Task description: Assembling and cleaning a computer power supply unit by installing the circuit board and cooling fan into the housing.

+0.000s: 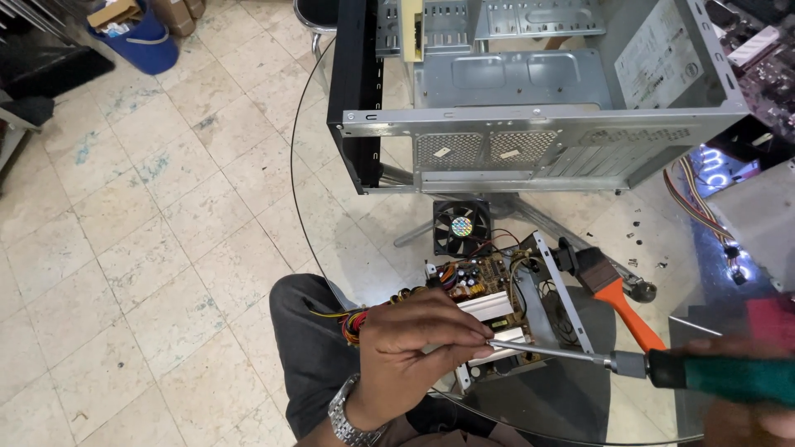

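Note:
An opened power supply [530, 306] lies on the round glass table [381, 223], its brown circuit board [476, 277] and white heat sinks showing. My left hand [422, 343], with a metal watch on the wrist, rests on the unit's near side and pinches the tip of a screwdriver [571, 354] between its fingertips. My right hand [741, 401], blurred at the lower right edge, grips the screwdriver's green and black handle. A black fan [461, 228] lies beside the board on its wires.
An empty metal computer case [530, 124] lies open at the table's far side. A brush with an orange handle [621, 302] lies right of the power supply, loose screws [642, 240] beyond it. Coloured cables [700, 207] hang at right. A blue bin [145, 41] stands on the tiled floor.

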